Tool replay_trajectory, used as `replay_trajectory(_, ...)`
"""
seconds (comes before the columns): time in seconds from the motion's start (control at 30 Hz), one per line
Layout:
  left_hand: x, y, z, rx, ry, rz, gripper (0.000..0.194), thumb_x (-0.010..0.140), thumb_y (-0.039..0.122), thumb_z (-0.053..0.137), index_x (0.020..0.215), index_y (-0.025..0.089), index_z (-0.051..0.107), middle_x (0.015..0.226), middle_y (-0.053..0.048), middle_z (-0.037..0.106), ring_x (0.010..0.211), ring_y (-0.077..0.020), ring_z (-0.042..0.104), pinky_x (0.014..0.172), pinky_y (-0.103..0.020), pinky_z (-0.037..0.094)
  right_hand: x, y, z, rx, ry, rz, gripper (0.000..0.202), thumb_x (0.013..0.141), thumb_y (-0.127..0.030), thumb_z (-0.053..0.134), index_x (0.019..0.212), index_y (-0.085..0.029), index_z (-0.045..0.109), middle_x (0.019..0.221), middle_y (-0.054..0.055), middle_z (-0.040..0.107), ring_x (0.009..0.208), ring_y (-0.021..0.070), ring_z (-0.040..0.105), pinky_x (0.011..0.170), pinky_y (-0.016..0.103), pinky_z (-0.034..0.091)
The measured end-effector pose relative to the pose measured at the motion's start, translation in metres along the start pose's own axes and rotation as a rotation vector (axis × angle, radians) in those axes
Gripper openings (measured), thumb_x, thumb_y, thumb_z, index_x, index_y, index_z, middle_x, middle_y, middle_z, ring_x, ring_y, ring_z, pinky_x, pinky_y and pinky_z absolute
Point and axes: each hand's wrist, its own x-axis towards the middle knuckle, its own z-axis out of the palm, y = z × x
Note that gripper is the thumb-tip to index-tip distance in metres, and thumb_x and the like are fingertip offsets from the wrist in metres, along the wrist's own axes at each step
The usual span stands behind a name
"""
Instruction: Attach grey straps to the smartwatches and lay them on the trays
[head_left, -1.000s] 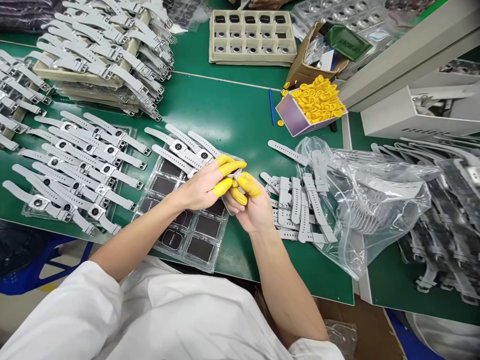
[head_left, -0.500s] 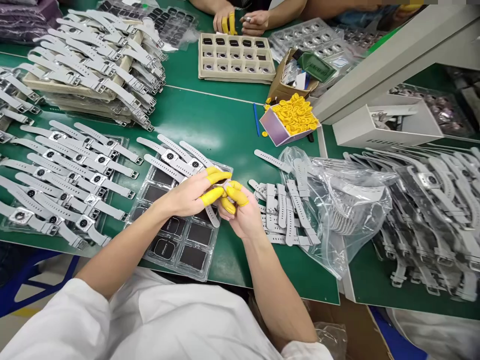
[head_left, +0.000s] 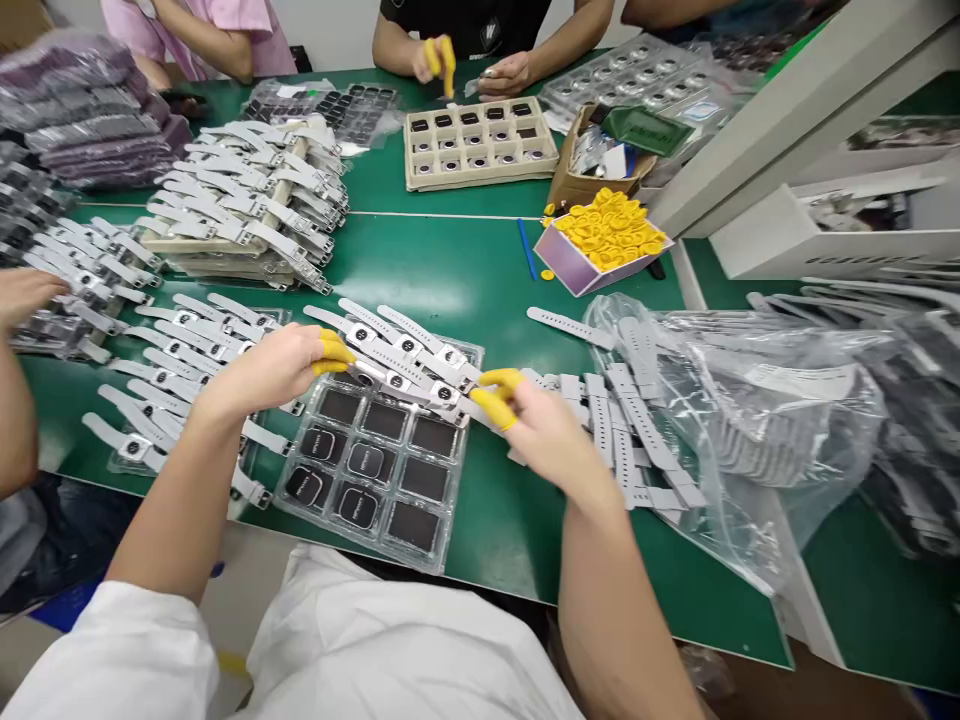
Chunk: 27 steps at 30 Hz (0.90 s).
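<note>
A light grey-strapped smartwatch [head_left: 445,394] lies slanting over the upper part of a clear plastic tray [head_left: 442,500], among several similar watches. At its left end, my left hand [head_left: 281,365] has yellow-cotted fingers pinched on the strap; the exact contact is partly hidden. My right hand [head_left: 551,425], also in yellow finger cots and slightly blurred, pinches the strap at the other end. Below the watches, the tray's pockets hold dark square pieces, some with a rounded black watch face [head_left: 358,505] on top. Loose grey straps [head_left: 622,430] lie right of my right hand.
A clear bag of straps [head_left: 750,400] lies at right. Beyond stands a box of yellow finger cots [head_left: 600,240] beside a blue stick [head_left: 526,250]. Stacked watches [head_left: 240,190] rise at back left. Co-workers sit opposite; another person's arm [head_left: 19,380] reaches in from the left.
My hands have moved apart, from close together around a small piece to opposite ends of a watch over the tray. The view has shifted, showing more people.
</note>
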Motion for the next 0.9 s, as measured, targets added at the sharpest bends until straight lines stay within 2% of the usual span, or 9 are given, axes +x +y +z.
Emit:
replay_trajectory(0.1,-0.003,-0.017,-0.007,-0.094,-0.216,-0.141,0.033,0.092,0.028,0.048,0.105,0.02,0.078,0.106,-0.008,0.078,0.09,-0.022,0.069,0.081,-0.032,0.052,0.001,0.019,-0.024,-0.284,0.259,0.275,0.036,0.093,-0.056,0.061,0.108,-0.023,0.063,0.087,0.009,0.069,0.067,0.0263,0.057,0.063,0.037,0.034)
replay_trajectory(0.2,0.003,-0.028,-0.005,-0.189,-0.366,-0.252,0.029,0.094,0.034,0.053,0.108,0.017,0.072,0.105,-0.009,0.077,0.082,-0.0194,0.067,0.072,-0.028,0.05,0.002,0.041,-0.042,-0.488,0.287,0.444,0.041,0.093,-0.055,0.058,0.109,-0.018,0.063,0.109,0.023,0.069,0.079,0.0337,0.063,0.065,0.043,0.037)
replay_trajectory(0.33,0.015,-0.036,0.003,-0.101,-0.298,-0.345,0.024,0.096,0.037,0.058,0.108,0.017,0.062,0.093,-0.007,0.071,0.069,-0.0177,0.059,0.063,-0.027,0.043,0.005,0.057,-0.048,-0.572,0.222,0.537,0.051,0.09,-0.062,0.059,0.114,-0.017,0.062,0.115,0.027,0.067,0.088,0.04,0.068,0.067,0.047,0.044)
replay_trajectory(0.47,0.017,-0.035,0.011,0.139,-0.119,-0.338,0.017,0.096,0.031,0.063,0.104,0.016,0.06,0.103,-0.011,0.067,0.094,-0.0256,0.06,0.084,-0.036,0.048,0.009,0.059,-0.043,-0.627,0.174,0.616,0.049,0.089,-0.062,0.057,0.118,-0.022,0.058,0.124,0.02,0.065,0.097,0.0402,0.069,0.072,0.047,0.05)
replay_trajectory(0.53,0.008,-0.023,0.015,0.285,0.055,-0.351,0.018,0.094,0.028,0.067,0.104,0.013,0.062,0.112,-0.015,0.064,0.109,-0.0311,0.056,0.095,-0.044,0.046,0.01,0.062,-0.04,-0.64,0.155,0.607,0.044,0.091,-0.06,0.055,0.114,-0.023,0.058,0.127,0.018,0.065,0.102,0.0393,0.069,0.076,0.047,0.052)
replay_trajectory(0.6,-0.007,0.001,0.022,0.309,0.145,-0.304,0.019,0.097,0.028,0.065,0.106,0.011,0.063,0.114,-0.016,0.063,0.111,-0.0312,0.054,0.098,-0.046,0.046,0.011,0.065,-0.038,-0.636,0.15,0.58,0.037,0.091,-0.057,0.055,0.108,-0.024,0.057,0.127,0.016,0.065,0.103,0.0379,0.068,0.078,0.046,0.053)
replay_trajectory(0.73,-0.048,0.067,0.052,0.253,-0.069,0.019,0.02,0.105,0.028,0.054,0.108,0.015,0.068,0.113,-0.01,0.065,0.104,-0.025,0.057,0.091,-0.039,0.048,0.013,0.068,-0.037,-0.547,0.19,0.529,0.03,0.085,-0.052,0.061,0.098,-0.026,0.053,0.113,0.013,0.069,0.095,0.0347,0.067,0.076,0.045,0.051)
replay_trajectory(0.83,-0.071,0.101,0.079,0.479,-0.145,0.057,0.02,0.101,0.016,0.053,0.105,0.012,0.072,0.121,-0.015,0.067,0.104,-0.0274,0.058,0.083,-0.039,0.046,0.013,0.063,-0.04,-0.455,0.263,0.586,0.028,0.08,-0.046,0.066,0.093,-0.027,0.049,0.092,0.008,0.066,0.081,0.0319,0.064,0.071,0.044,0.049)
replay_trajectory(0.9,-0.077,0.111,0.092,0.577,-0.169,0.04,0.02,0.098,0.013,0.054,0.103,0.011,0.073,0.123,-0.017,0.068,0.103,-0.0283,0.059,0.081,-0.04,0.045,0.014,0.06,-0.042,-0.394,0.346,0.636,0.028,0.077,-0.04,0.069,0.089,-0.028,0.047,0.081,0.004,0.06,0.074,0.0297,0.059,0.071,0.045,0.048)
